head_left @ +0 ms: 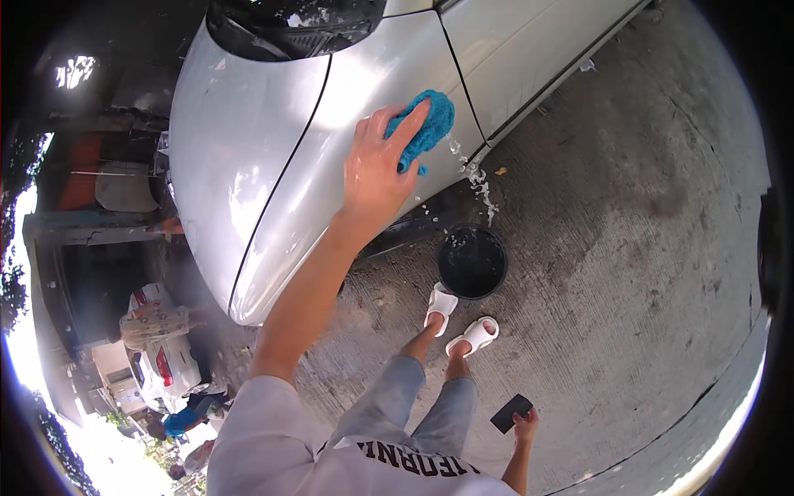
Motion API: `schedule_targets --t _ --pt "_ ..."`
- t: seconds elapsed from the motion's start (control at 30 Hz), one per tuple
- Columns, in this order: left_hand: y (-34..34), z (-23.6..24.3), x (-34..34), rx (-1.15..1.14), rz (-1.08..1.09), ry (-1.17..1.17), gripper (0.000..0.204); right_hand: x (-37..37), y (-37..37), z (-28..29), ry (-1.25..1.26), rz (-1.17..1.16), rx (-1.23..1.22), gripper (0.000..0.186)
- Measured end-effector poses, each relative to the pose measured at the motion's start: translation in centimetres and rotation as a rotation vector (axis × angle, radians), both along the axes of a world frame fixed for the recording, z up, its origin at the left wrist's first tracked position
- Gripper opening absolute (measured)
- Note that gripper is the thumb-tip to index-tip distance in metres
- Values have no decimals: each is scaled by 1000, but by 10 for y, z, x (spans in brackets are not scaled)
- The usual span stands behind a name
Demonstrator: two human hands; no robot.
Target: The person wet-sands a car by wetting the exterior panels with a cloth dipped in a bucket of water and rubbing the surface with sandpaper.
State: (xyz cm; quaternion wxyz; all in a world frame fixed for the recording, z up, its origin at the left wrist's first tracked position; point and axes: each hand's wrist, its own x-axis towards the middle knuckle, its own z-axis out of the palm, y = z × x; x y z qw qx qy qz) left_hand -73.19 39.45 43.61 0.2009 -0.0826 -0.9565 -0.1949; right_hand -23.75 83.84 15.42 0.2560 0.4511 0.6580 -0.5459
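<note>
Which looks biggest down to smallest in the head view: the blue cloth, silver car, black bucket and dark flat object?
1. Silver car
2. Black bucket and blue cloth: about alike; the left hand partly covers the cloth, so unranked
3. Dark flat object

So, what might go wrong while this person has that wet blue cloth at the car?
The blue cloth looks soaked, with water spilling beside it, so it might slip from the left hand.
The black bucket stands close to the white sandals; a step could knock it.
The dark flat object in the right hand might get splashed or dropped.
</note>
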Motion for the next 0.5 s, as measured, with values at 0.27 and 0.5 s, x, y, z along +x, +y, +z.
schedule_targets --t 0.27,0.5 --pt "-149 -23 13 -224 309 51 45 -91 40 -17 138 378 251 50" --pt "-364 -102 252 5 1149 -260 49 -8 36 -67 46 445 226 30"
